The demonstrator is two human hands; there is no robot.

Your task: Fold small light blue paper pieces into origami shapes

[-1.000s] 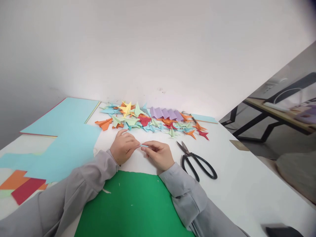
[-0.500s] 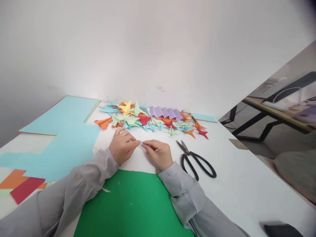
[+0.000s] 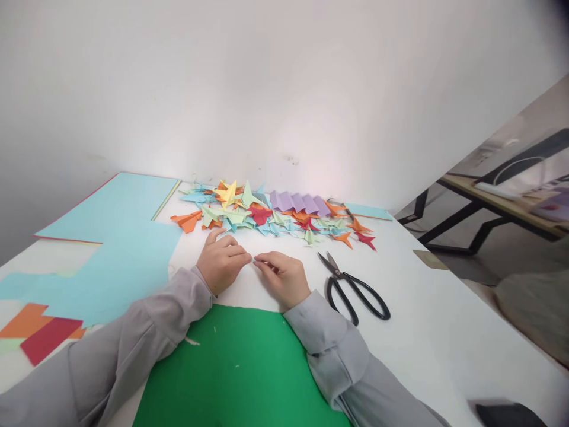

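Note:
My left hand and my right hand meet at their fingertips above the white table, just beyond a green sheet. Both are closed in a pinch. A tiny light blue bit shows between them, mostly hidden by the fingers; it looks like paper. Black-handled scissors lie with blades slightly apart, right of my right hand. Behind the hands is a pile of folded paper shapes, among them a yellow one, a red one and an orange one.
Large light blue sheets cover the left side. Orange paper and red paper lie at the lower left. Pleated purple paper stands near the wall. A black object is at the lower right corner.
The fingers of my right hand have shifted slightly, and less of the light blue bit shows between the fingertips. My left hand has barely moved.

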